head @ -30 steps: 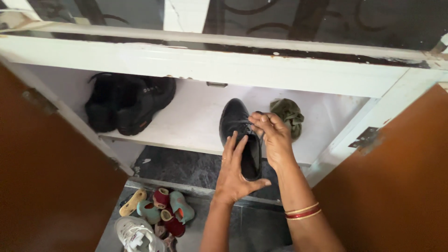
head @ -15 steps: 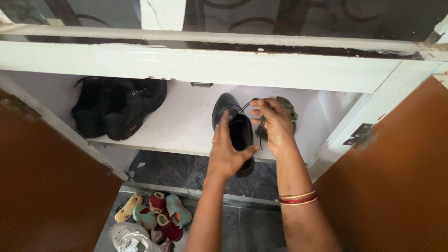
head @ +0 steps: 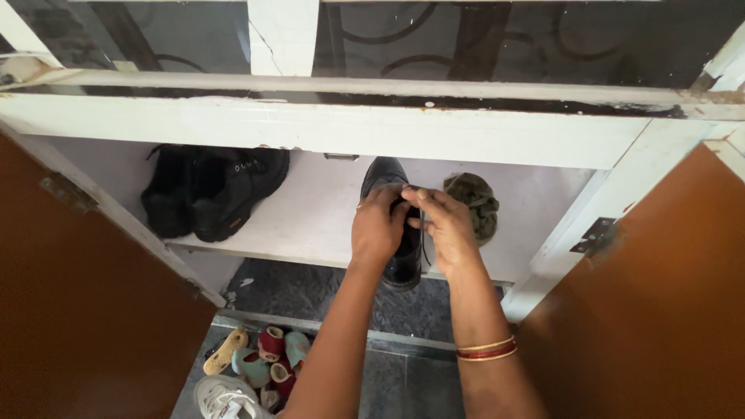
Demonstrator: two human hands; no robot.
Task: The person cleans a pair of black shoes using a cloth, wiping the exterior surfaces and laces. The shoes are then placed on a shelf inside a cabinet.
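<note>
A black lace-up shoe (head: 403, 264) stands on the white cabinet shelf (head: 310, 225), toe pointing to the back. My left hand (head: 378, 229) lies over the shoe's top from the left, fingers curled on its tongue and laces. From the right, my right hand (head: 444, 229) pinches the laces at the same spot. Both hands hide most of the shoe's opening. Red and gold bangles (head: 485, 351) circle my right wrist.
A pair of black shoes (head: 209, 190) sits at the shelf's left end. A crumpled olive-green cloth (head: 475, 203) lies right of my hands. Brown cabinet doors (head: 667, 295) stand open on both sides. Small colourful shoes (head: 264, 365) and a white sneaker (head: 221, 397) lie on the floor below.
My left hand has moved from the shoe's heel and side up onto its top. The shoe now sits further back on the shelf, and both hands meet at the laces.
</note>
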